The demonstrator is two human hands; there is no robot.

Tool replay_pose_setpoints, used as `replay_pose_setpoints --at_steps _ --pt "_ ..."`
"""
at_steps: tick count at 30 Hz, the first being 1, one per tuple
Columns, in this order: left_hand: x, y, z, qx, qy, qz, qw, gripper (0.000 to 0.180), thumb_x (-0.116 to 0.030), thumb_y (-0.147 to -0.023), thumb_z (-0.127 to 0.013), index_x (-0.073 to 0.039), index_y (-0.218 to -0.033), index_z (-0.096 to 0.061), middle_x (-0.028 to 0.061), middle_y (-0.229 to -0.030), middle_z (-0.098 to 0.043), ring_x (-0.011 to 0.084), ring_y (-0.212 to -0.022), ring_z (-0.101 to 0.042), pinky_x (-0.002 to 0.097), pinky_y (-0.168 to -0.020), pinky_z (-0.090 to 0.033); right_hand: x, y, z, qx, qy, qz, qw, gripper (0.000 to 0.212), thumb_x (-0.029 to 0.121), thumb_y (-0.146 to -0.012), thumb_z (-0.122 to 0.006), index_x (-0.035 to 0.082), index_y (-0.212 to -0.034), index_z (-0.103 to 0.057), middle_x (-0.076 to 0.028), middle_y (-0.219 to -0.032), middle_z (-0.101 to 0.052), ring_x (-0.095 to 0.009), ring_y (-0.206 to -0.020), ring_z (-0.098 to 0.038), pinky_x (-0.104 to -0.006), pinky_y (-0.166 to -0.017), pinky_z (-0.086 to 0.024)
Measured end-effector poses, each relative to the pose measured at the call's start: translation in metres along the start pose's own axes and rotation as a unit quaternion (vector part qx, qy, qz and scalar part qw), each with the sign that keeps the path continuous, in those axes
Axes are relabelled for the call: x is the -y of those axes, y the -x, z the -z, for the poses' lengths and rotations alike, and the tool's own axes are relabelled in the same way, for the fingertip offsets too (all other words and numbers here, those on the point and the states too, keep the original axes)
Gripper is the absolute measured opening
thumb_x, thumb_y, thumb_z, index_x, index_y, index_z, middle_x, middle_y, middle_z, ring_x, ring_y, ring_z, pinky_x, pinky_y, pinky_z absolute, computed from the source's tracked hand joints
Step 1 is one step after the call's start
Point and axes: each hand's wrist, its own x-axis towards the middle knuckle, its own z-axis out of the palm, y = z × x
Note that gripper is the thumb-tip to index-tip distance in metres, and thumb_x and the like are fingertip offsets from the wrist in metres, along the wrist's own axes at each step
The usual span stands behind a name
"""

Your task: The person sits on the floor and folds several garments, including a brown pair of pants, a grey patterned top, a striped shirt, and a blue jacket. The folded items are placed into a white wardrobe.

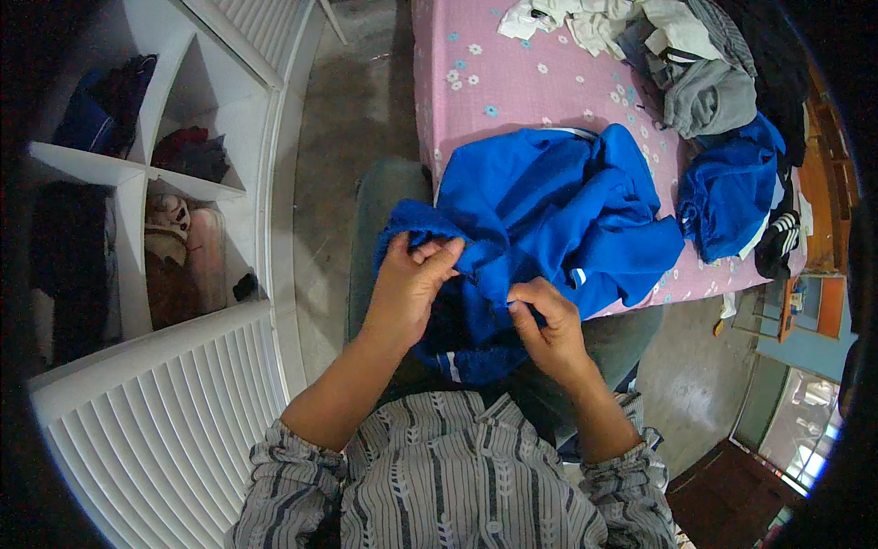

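Observation:
A bright blue garment (549,192) with white trim lies bunched over the bed's near edge and hangs down onto my lap. My left hand (416,279) pinches its dark blue ribbed edge between thumb and fingers. Slightly to the right, my right hand (547,322) has thumb and forefinger closed on another fold of the same cloth. Between both hands the fabric sags, and a white-striped part (457,364) rests against my legs. Which part of the garment each hand grips is not fully clear.
Under the garment spreads a pink flowered bedsheet (498,78). Farther right lie a second blue garment (732,192), grey clothes (709,96), white clothes (594,23) and black striped socks (780,240). On the left stands a white shelf unit (137,174) with folded clothes and a plush toy (169,215).

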Motion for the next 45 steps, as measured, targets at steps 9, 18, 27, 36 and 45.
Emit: replay_pose_setpoints --at_steps 9,18,27,36,45 --pt "-0.002 -0.004 0.003 -0.002 0.003 -0.004 1.0 0.041 -0.009 -0.077 -0.075 -0.007 -0.107 -0.047 0.0013 -0.089 -0.058 0.0126 -0.082 -0.058 0.0269 -0.078 -0.047 0.005 0.0 -0.012 0.014 0.134 0.112 0.984 0.027 -0.004 -0.068 -0.065 0.008 -0.092 -0.06 -0.013 -0.096 -0.057 -0.031 -0.083 -0.06 -0.0359 -0.068 -0.05" --pt "-0.015 0.008 0.011 0.031 -0.003 0.13 0.991 0.038 -0.009 -0.083 -0.067 -0.007 -0.116 -0.05 0.0046 -0.103 -0.06 0.017 -0.09 -0.061 0.0317 -0.08 -0.051 0.003 0.005 -0.01 -0.056 0.036 0.003 0.998 0.025 -0.01 -0.073 -0.06 0.008 -0.089 -0.061 -0.013 -0.098 -0.056 -0.029 -0.085 -0.06 -0.0331 -0.071 -0.049" --pt "0.005 -0.002 0.026 0.06 -0.027 0.033 0.997 0.029 -0.002 -0.077 -0.066 -0.006 -0.104 -0.056 0.0032 -0.097 -0.06 0.0164 -0.091 -0.058 0.0311 -0.085 -0.045 0.001 0.012 -0.002 -0.074 0.089 -0.01 0.993 0.021 -0.012 -0.072 -0.059 0.006 -0.082 -0.06 -0.014 -0.096 -0.053 -0.028 -0.084 -0.056 -0.0319 -0.07 -0.047" --pt "0.008 -0.004 0.019 0.045 -0.098 0.007 0.994 0.02 -0.006 -0.078 -0.066 -0.005 -0.097 -0.059 0.0047 -0.095 -0.062 0.0167 -0.09 -0.058 0.0308 -0.087 -0.043 0.017 -0.018 0.0 -0.116 0.141 0.015 0.983 0.029 0.007 -0.073 -0.068 0.001 -0.098 -0.056 -0.021 -0.107 -0.054 -0.035 -0.096 -0.056 -0.0347 -0.085 -0.045" --pt "-0.004 -0.014 0.021 -0.014 -0.125 -0.027 0.992 0.021 -0.021 -0.082 -0.065 0.0 -0.087 -0.062 0.0066 -0.083 -0.062 0.0176 -0.077 -0.058 0.0296 -0.074 -0.046 0.014 -0.033 -0.024 -0.072 0.057 -0.001 0.996 0.028 -0.006 -0.073 -0.063 0.003 -0.1 -0.063 -0.014 -0.094 -0.061 -0.029 -0.089 -0.062 -0.0309 -0.078 -0.048"
